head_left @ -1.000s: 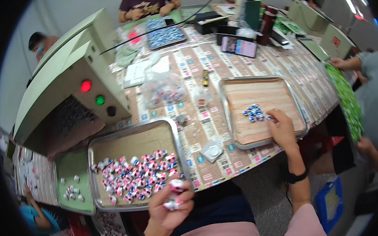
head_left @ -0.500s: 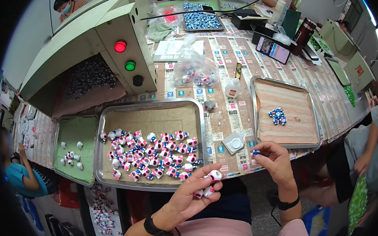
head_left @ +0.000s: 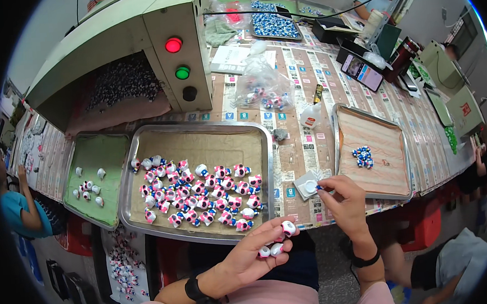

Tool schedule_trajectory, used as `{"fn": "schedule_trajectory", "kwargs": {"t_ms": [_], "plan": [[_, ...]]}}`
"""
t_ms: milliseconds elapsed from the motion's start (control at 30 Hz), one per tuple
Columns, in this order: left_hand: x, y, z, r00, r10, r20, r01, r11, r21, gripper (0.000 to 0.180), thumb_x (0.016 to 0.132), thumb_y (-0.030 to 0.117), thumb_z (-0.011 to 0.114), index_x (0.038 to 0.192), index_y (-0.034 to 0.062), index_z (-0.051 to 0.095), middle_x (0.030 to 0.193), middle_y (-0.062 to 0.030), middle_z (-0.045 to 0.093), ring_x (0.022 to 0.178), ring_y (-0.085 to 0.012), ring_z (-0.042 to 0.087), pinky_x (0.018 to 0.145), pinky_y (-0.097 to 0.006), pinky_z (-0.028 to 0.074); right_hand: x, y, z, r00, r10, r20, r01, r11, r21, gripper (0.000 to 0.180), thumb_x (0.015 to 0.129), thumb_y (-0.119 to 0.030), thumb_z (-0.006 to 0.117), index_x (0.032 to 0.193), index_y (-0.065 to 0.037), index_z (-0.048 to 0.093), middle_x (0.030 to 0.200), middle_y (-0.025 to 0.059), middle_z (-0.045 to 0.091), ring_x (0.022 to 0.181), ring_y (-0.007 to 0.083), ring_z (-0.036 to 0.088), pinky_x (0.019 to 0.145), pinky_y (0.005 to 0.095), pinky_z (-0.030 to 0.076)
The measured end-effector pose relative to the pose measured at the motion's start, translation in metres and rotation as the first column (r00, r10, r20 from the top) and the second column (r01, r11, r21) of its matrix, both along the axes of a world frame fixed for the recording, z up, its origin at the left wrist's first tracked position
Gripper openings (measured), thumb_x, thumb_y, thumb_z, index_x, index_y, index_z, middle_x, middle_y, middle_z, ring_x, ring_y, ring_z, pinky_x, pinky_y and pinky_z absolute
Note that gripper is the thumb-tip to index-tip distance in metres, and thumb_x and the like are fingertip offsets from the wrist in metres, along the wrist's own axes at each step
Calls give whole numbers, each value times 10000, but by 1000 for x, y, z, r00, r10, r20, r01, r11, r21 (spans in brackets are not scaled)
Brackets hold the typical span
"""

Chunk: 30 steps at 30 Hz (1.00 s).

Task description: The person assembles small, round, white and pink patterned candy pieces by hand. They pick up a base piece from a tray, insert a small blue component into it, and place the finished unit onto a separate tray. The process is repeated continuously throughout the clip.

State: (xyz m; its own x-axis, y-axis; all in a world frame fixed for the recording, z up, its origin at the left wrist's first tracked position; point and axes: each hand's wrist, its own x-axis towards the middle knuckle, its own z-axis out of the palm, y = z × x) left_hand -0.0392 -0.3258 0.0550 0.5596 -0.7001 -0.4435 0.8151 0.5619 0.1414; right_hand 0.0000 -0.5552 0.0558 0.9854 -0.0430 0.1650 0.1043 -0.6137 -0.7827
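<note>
My left hand [head_left: 241,259] is curled palm up, holding several small white toy heads [head_left: 288,228] with pink parts. One head is held at its fingertips with a hollow showing; others rest against the fingers. My right hand [head_left: 344,204] pinches a tiny blue piece [head_left: 319,188] between thumb and forefinger. That piece is at the edge of a small round white dish [head_left: 311,184]; whether it touches is hard to tell. To the left, a metal tray [head_left: 268,156] bears many white, pink and blue toy figures [head_left: 202,202]. Small blue-and-white parts [head_left: 362,157] are clustered in the right tray [head_left: 338,146].
A green-lined tray [head_left: 96,152] with several white heads stands at far left. Behind the figure tray is a machine [head_left: 175,22] with red and green lights. A white bottle [head_left: 311,116], a plastic bag [head_left: 264,86] and a phone [head_left: 362,72] lie farther back. Other people sit around.
My right hand has moved left with the blue piece, to the small white dish. My left hand still holds the heads, slightly turned. The view has shifted, and the person at right has moved lower.
</note>
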Motion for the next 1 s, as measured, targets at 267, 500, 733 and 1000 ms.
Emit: {"fn": "schedule_trajectory", "kwargs": {"t_ms": [267, 500, 733, 1000], "plan": [[-2, 2, -11, 989, -18, 145, 7, 997, 78, 335, 980, 183, 538, 1276, 31, 499, 1032, -77, 588, 723, -103, 526, 523, -213, 365, 12, 4, -12, 986, 115, 117, -82, 963, -255, 162, 750, -19, 712, 911, -24, 700, 870, 116, 649, 800, 289, 621, 712, 361, 488], [0, -2, -7, 974, -10, 228, -38, 978, 205, 293, 965, 162, 568, 1234, 50, 535, 979, -33, 586, 739, -78, 528, 545, -209, 361, 5, 5, -5, 992, 83, 96, -67, 984, -162, 160, 750, 9, 711, 909, -15, 705, 855, 96, 647, 747, 188, 626, 662, 275, 489], [3, -6, -8, 965, -20, 261, -46, 968, 245, 292, 948, 153, 602, 1224, 70, 555, 894, 23, 576, 722, -40, 524, 576, -182, 406, -29, 16, 27, 972, 228, -49, -208, 943, 261, 212, 773, -18, 734, 983, -32, 716, 924, 90, 678, 763, 134, 639, 653, 236, 513], [1, -11, -4, 956, -55, 287, -30, 959, 283, 304, 924, 126, 633, 1215, 64, 571, 885, 24, 575, 712, -38, 520, 565, -172, 401, -41, 17, 25, 963, 267, -48, -231, 901, 368, 225, 783, -14, 741, 1006, -29, 715, 910, 98, 684, 744, 120, 639, 632, 225, 507]]}}
